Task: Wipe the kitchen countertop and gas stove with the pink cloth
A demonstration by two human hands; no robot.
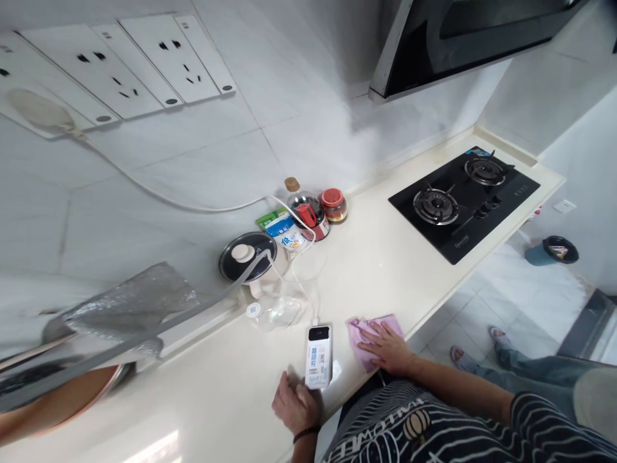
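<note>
My right hand (387,348) lies flat with fingers spread on a pink cloth (360,334) near the counter's front edge. To its left, my left hand (295,402) rests on the counter (231,399) with its fingers loosely curled and nothing visible in them. It is close beside the lower end of a white power bank (319,360); whether they touch is unclear. From the top of the power bank a white cable (296,273) runs up towards the wall. A clear plastic bottle (282,312) lies on its side behind the power bank.
A lidded electric pot (247,254), food packets (286,231), a dark bottle (308,212) and a red-lidded jar (334,206) stand along the wall. A gas hob (463,202) is set in the counter at right, below a range hood (463,45). Another person's legs (535,370) are nearby.
</note>
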